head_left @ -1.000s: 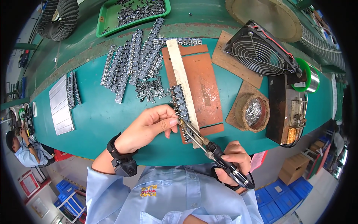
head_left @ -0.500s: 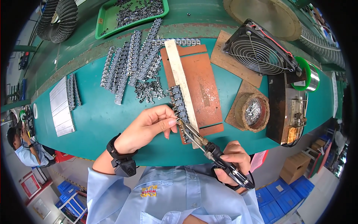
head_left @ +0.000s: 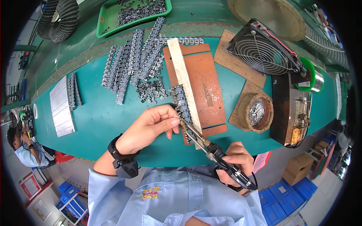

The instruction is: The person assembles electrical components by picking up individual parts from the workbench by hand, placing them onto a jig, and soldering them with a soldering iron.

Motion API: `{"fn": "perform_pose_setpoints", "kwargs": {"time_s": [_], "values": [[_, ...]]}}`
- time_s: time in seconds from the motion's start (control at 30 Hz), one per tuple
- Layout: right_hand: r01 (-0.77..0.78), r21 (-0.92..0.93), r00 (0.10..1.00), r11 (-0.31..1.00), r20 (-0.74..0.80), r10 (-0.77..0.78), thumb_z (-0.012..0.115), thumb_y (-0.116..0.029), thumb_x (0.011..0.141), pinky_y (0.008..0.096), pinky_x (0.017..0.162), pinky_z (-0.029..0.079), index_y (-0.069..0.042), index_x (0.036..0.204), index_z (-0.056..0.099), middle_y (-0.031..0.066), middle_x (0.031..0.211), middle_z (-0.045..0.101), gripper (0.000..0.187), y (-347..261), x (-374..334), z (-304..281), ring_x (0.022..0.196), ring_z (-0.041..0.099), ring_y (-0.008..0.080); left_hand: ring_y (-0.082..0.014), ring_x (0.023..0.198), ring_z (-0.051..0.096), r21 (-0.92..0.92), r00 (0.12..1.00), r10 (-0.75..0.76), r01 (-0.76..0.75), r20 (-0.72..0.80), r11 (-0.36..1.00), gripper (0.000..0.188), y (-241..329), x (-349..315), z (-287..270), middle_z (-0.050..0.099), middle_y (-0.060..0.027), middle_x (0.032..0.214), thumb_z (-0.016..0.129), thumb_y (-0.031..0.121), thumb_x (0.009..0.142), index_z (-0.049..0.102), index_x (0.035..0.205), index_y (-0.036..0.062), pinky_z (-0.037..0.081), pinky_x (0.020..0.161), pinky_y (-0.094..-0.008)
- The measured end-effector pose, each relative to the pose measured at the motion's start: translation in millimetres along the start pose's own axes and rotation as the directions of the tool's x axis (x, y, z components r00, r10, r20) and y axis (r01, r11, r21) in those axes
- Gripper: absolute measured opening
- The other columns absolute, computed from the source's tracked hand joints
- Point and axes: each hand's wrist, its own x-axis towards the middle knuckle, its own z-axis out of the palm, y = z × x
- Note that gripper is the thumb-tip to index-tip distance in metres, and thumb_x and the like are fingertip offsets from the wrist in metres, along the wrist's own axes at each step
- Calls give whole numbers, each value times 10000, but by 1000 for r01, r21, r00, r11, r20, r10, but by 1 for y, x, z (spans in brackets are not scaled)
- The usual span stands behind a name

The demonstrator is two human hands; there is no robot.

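Note:
A soldering iron (head_left: 216, 151) with a thin metal feed tube along it is gripped in my right hand (head_left: 238, 164), its tip slanting up and left. That tip meets the left edge of a strip of small dark circuit boards (head_left: 180, 98). My left hand (head_left: 151, 126) is closed in a pinch at the same edge, thumb and forefinger beside the tip; what lies between them is too small to make out. The circuit strip rests along a pale wooden bar (head_left: 181, 71) on a reddish-brown board (head_left: 208, 88).
Loose metal parts (head_left: 151, 90) and more circuit strips (head_left: 120, 69) lie left of the board, below a green tray (head_left: 101, 24). On the right stand a fan (head_left: 260, 51), a round solder-filled pot (head_left: 257, 112) and a solder wire spool (head_left: 316, 77). A co-worker (head_left: 28, 152) sits far left.

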Motion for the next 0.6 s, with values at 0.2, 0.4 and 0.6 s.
{"fn": "perform_pose_setpoints", "kwargs": {"time_s": [0.2, 0.4, 0.6], "values": [[4, 12, 1000, 1000, -10, -4, 777, -169, 637, 291, 513, 369, -39, 896, 580, 61, 643, 544, 350, -1, -1, -1, 524, 473, 180, -68, 665, 504, 6, 1000, 0, 0, 3, 1000, 136, 0, 0, 0, 570, -9, 760, 505, 155, 915, 539, 871, 31, 425, 632, -211], [1, 15, 1000, 1000, -31, 0, 774, -168, 630, 290, 508, 369, -37, 876, 591, 60, 635, 542, 333, -1, -2, 0, 519, 478, 180, -77, 647, 520, 4, 1000, -7, 7, -19, 1000, 122, 2, 0, 2, 573, -9, 744, 509, 136, 907, 517, 824, 46, 417, 633, -200], [-4, 9, 999, 1000, -32, 5, 773, -167, 622, 289, 512, 374, -39, 856, 600, 57, 630, 543, 318, -1, -1, 0, 514, 484, 181, -76, 647, 520, 8, 1000, 2, -2, -20, 1000, 121, 1, 1, 2, 574, -9, 745, 514, 140, 904, 520, 827, 46, 418, 634, -200]]}}
